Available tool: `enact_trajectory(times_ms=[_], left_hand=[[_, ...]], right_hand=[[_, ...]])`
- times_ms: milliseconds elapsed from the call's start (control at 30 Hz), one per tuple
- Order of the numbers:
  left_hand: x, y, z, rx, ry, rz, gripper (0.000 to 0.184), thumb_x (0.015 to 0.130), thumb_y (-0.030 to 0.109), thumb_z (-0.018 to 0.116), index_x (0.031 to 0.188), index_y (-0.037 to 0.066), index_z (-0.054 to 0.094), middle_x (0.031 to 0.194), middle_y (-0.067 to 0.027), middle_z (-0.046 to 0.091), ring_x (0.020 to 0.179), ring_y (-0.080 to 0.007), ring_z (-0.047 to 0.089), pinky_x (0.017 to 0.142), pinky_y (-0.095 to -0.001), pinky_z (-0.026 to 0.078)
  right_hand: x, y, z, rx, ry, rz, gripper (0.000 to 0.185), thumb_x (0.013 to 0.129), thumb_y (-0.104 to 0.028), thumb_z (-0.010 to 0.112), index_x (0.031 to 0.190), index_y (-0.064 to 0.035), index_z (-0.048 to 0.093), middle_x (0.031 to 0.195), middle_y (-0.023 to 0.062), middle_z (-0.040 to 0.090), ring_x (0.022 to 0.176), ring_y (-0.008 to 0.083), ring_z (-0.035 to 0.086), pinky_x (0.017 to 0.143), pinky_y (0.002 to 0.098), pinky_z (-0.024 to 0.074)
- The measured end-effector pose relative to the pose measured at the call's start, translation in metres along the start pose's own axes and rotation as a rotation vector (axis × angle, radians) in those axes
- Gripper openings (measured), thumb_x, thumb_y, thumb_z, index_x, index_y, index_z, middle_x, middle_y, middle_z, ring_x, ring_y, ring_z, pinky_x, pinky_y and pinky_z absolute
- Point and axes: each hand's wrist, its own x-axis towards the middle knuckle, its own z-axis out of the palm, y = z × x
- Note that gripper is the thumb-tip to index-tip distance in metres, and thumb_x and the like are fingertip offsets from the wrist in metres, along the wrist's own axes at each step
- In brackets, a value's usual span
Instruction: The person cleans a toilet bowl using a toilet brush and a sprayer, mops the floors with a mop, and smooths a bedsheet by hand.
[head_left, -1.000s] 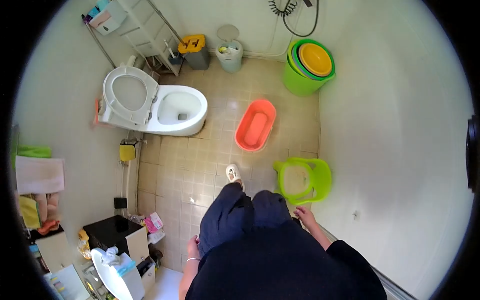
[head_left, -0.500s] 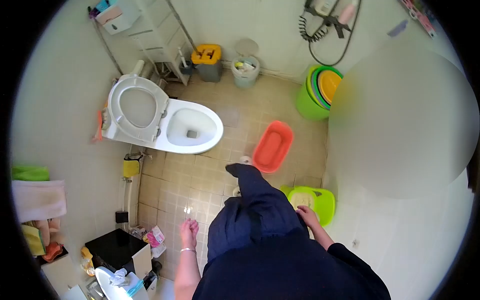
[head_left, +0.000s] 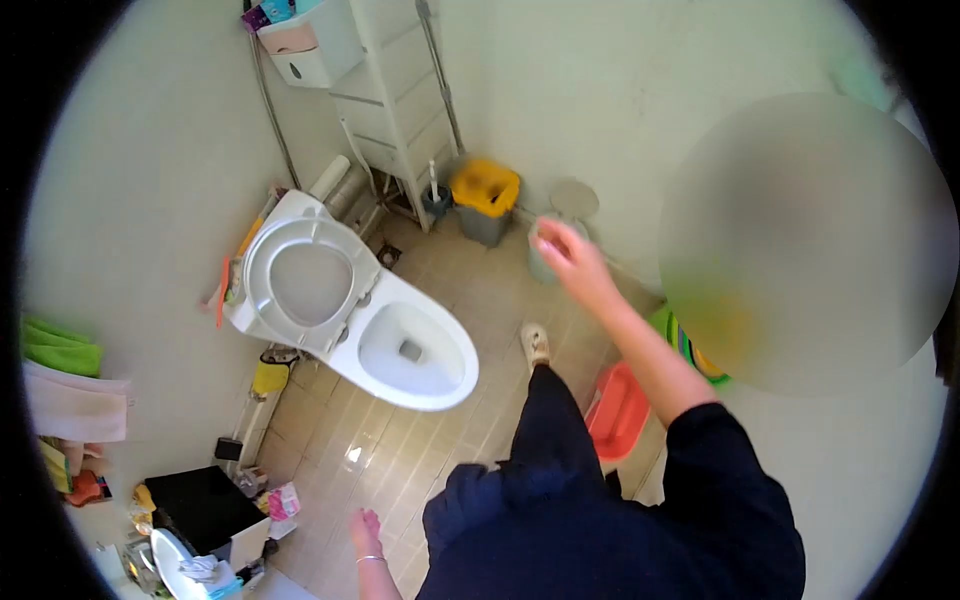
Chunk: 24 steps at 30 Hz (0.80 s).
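Observation:
My right hand [head_left: 570, 252] reaches forward, seen in front of the pale waste bin [head_left: 543, 266] by the back wall. Its fingers are bent and a little apart, with nothing visible in them. My left hand [head_left: 366, 533] hangs low on the left above the tiled floor, fingers curled in and holding nothing I can see. A bracelet circles that wrist. The white toilet [head_left: 430, 378], lid and seat raised, is left of my right hand. A grey bucket with a yellow top [head_left: 485, 205] stands left of the bin. Beneath my right forearm lies a red basin [head_left: 617, 412].
A white rack [head_left: 393, 115] and a toilet brush [head_left: 434, 185] stand near the back wall. Green tubs [head_left: 672, 330] show partly at right beside a blurred patch. Towels [head_left: 75, 400] hang at left, above a black-topped cabinet [head_left: 205, 510]. One shoe [head_left: 535, 343] is on the floor.
My right hand has left the green basin at lower right and swung up and forward toward the bin. The view has shifted, and one foot now shows stepped forward.

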Motion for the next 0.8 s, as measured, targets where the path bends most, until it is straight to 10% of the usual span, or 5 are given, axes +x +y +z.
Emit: enact_trajectory(times_ms=[367, 433, 500, 567, 800], left_hand=[[-0.180, 0.015, 0.343, 0.126, 0.200, 0.059, 0.037, 0.080, 0.022, 0.055, 0.112, 0.003, 0.053, 0.105, -0.0083, 0.055, 0.100, -0.0174, 0.047, 0.085, -0.0349, 0.035], [-0.206, -0.021, 0.319, 0.133, 0.316, 0.018, 0.036, 0.079, 0.030, 0.056, 0.109, 0.011, 0.055, 0.098, -0.0025, 0.055, 0.086, -0.0136, 0.047, 0.078, -0.0339, 0.036], [-0.199, -0.116, 0.249, 0.089, 0.417, -0.024, 0.034, 0.079, 0.029, 0.055, 0.108, 0.011, 0.056, 0.088, -0.0052, 0.056, 0.075, -0.0149, 0.049, 0.074, -0.0386, 0.040], [-0.214, -0.177, 0.190, 1.064, 0.088, -0.019, 0.034, 0.081, 0.026, 0.053, 0.110, 0.006, 0.054, 0.089, -0.0086, 0.059, 0.077, -0.0189, 0.054, 0.076, -0.0391, 0.043], [-0.241, -0.179, 0.299, 0.250, 0.285, -0.163, 0.034, 0.083, 0.025, 0.053, 0.111, 0.006, 0.052, 0.095, -0.0065, 0.057, 0.084, -0.0170, 0.053, 0.077, -0.0342, 0.043]], right_hand=[[0.515, 0.041, 0.062, -0.400, 0.195, -0.438, 0.075, 0.074, -0.039, 0.063, 0.128, 0.0009, 0.029, 0.119, 0.0215, 0.045, 0.110, 0.0337, 0.045, 0.094, 0.0389, 0.0358], [0.545, 0.034, 0.073, -0.341, 0.272, -0.488, 0.072, 0.074, -0.043, 0.062, 0.125, 0.0006, 0.034, 0.114, 0.0205, 0.050, 0.106, 0.0331, 0.048, 0.091, 0.0395, 0.0384], [0.552, 0.028, 0.072, -0.059, -0.442, -0.157, 0.054, 0.079, -0.043, 0.056, 0.112, -0.0015, 0.044, 0.100, 0.0178, 0.058, 0.094, 0.0334, 0.055, 0.080, 0.0427, 0.0422], [0.542, 0.035, 0.067, -0.100, -0.338, -0.210, 0.047, 0.081, -0.041, 0.053, 0.106, -0.0020, 0.046, 0.094, 0.0175, 0.059, 0.089, 0.0342, 0.056, 0.076, 0.0438, 0.0425], [0.526, 0.066, 0.014, -0.154, -0.152, -0.335, 0.031, 0.087, -0.030, 0.048, 0.099, -0.0017, 0.047, 0.092, 0.0160, 0.060, 0.087, 0.0329, 0.056, 0.074, 0.0389, 0.0436]])
